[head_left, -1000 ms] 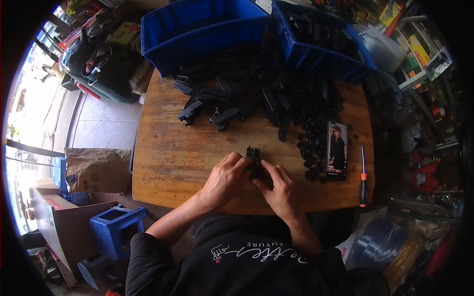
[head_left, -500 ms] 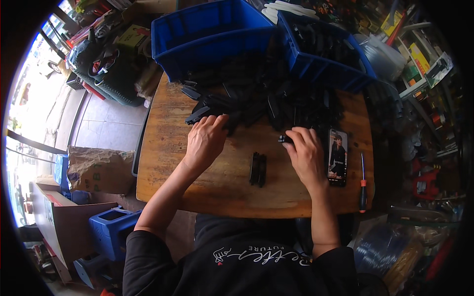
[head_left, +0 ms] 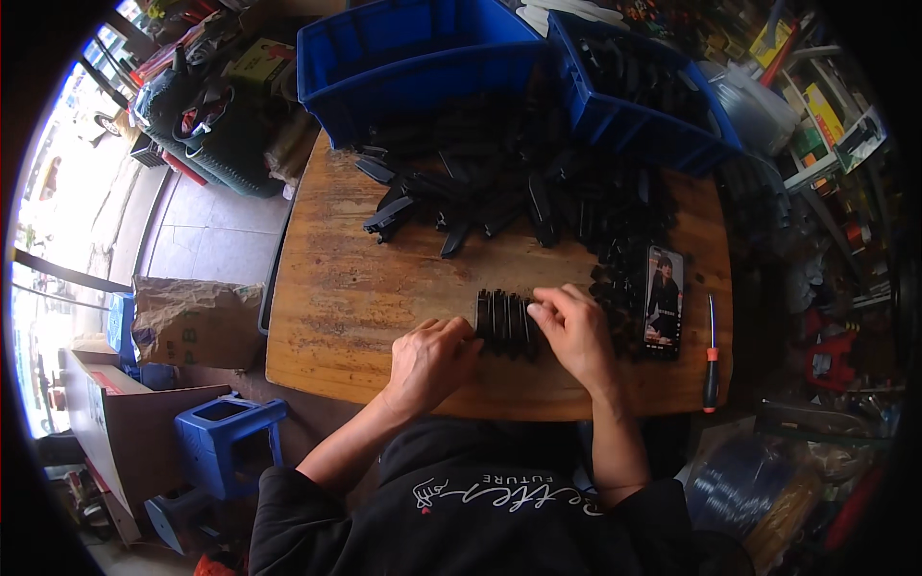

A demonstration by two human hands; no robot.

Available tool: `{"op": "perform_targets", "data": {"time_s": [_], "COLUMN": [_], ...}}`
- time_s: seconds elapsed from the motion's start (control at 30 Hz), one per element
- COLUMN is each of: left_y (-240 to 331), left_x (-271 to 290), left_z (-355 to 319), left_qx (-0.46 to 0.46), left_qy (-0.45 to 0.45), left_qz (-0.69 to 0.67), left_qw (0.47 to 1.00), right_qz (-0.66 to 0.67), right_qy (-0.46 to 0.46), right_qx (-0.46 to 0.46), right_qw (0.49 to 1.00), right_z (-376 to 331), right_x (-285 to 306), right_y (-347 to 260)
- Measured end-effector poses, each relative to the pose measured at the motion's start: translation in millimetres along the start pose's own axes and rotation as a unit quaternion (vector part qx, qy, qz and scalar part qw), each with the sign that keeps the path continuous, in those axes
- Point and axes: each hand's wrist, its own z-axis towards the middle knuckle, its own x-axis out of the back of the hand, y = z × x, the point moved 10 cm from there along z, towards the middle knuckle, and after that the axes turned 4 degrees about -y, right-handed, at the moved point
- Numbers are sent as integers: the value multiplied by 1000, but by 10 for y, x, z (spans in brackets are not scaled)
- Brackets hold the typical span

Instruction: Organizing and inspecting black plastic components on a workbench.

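We see two hands, left hand [head_left: 429,362] and right hand [head_left: 576,331], at one row of about four black parts [head_left: 506,322]. The wooden table [head_left: 355,288] carries two blue bins [head_left: 413,48], one phone [head_left: 664,300], one screwdriver [head_left: 710,355].

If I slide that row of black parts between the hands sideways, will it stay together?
Probably not unaided: the row of black parts looks like separate, stiff-looking pieces standing side by side. Squeezed between left hand and right hand, it should.
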Motion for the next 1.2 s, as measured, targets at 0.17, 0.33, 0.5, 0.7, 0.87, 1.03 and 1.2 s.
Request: {"op": "perform_targets", "data": {"time_s": [0.17,0.33,0.5,0.7,0.87,1.03,1.2], "left_y": [-27,-158,-216,95,244,170,-71], "left_x": [249,308,304,544,667,280,-48], "left_z": [329,795,657,176,170,541,686], "left_qx": [-21,-46,-85,-136,-116,-99,-54], "left_qy": [46,85,87,63,-3,-68,-58], "left_qz": [2,120,77,132,116,122,106], "left_qw": [999,988,990,980,986,985,991], "right_qz": [-175,-238,-131,-182,-142,-99,-39], "right_qy": [106,121,183,-2,21,-10,81], "right_qx": [31,73,75,-33,-20,-45,-20], "right_qw": [978,961,971,983,989,994,996], "right_z": [513,676,215,-79,113,199,-138], "right_x": [306,257,712,602,474,175,361], "right_y": [-18,-76,-370,-259,-8,100,107]}}
